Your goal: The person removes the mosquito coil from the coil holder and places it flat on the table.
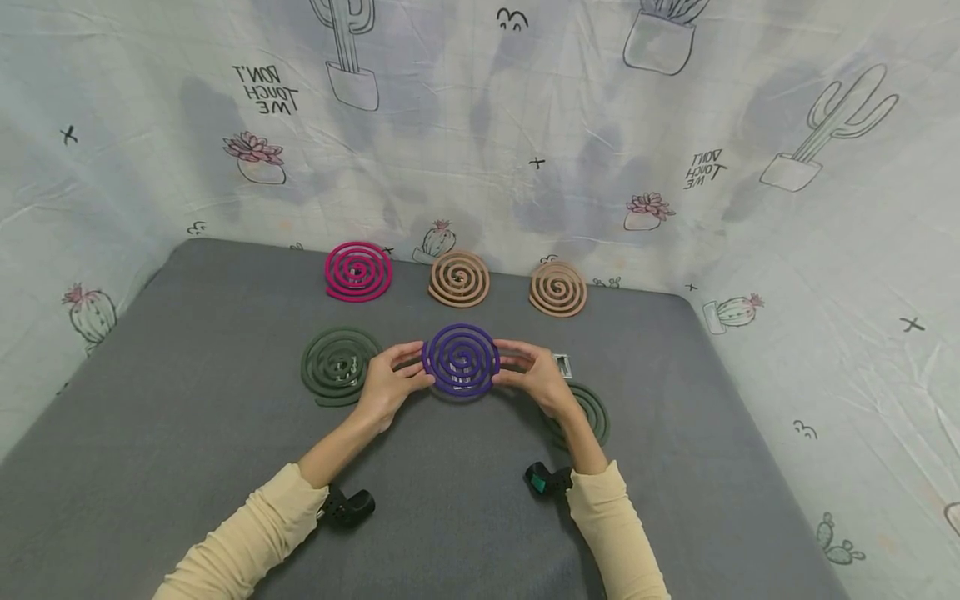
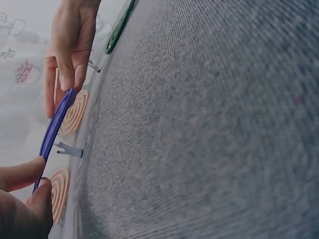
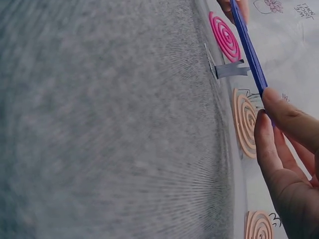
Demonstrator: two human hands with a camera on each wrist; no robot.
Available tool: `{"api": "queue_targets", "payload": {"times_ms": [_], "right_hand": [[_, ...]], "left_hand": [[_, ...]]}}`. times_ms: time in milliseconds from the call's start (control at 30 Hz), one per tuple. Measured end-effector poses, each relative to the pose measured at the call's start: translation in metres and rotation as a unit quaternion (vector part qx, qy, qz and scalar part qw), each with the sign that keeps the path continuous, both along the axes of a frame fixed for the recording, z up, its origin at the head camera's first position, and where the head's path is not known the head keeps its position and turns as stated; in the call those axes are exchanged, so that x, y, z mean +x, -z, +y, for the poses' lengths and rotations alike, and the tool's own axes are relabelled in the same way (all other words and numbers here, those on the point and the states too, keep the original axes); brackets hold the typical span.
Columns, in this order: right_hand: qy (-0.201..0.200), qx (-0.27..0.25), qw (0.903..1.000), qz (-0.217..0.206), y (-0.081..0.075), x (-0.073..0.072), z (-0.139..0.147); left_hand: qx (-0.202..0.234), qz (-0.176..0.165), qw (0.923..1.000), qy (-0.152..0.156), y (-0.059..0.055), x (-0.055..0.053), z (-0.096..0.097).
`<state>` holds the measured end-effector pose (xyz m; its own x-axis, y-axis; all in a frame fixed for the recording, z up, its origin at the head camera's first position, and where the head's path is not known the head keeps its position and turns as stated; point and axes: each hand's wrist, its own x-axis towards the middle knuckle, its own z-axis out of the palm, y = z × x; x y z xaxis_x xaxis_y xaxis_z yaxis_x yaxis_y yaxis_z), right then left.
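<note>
A purple mosquito coil (image 1: 461, 360) is held up between both hands above the grey table. My left hand (image 1: 390, 382) pinches its left edge between thumb and fingers, and my right hand (image 1: 538, 377) grips the opposite edge the same way. Seen nearly edge-on in the left wrist view, the purple coil (image 2: 54, 127) is raised off the cloth. Behind it, a small metal stand (image 3: 230, 69) rises from the table with its prongs up. One dark green coil (image 1: 333, 379) lies beside my left hand; another green coil (image 1: 592, 412) is partly hidden under my right wrist.
Along the back edge sit a pink coil (image 1: 358, 272) and two tan coils, one in the middle (image 1: 459, 279) and one at right (image 1: 558, 289). A second metal stand (image 1: 562, 365) shows just past my right hand. Printed cloth (image 1: 480, 125) hangs around the grey table (image 1: 450, 508).
</note>
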<state>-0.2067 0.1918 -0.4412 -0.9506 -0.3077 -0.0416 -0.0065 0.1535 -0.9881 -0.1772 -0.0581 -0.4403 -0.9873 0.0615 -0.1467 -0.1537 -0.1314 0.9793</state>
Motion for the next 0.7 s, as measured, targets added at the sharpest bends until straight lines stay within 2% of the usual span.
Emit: {"api": "queue_targets", "payload": {"times_ms": [433,700], "right_hand": [[0.021,-0.045,0.9987,0.0,-0.0023,0.0023,0.0005],[0.002,-0.08,0.9968,-0.008,-0.0005,0.0069,0.0]], "left_hand": [[0.018,0.004,0.9998,0.0,-0.0042,0.0047,0.0005],[0.031,-0.002,0.9995,0.0,-0.0048,0.0097,0.001]]}}
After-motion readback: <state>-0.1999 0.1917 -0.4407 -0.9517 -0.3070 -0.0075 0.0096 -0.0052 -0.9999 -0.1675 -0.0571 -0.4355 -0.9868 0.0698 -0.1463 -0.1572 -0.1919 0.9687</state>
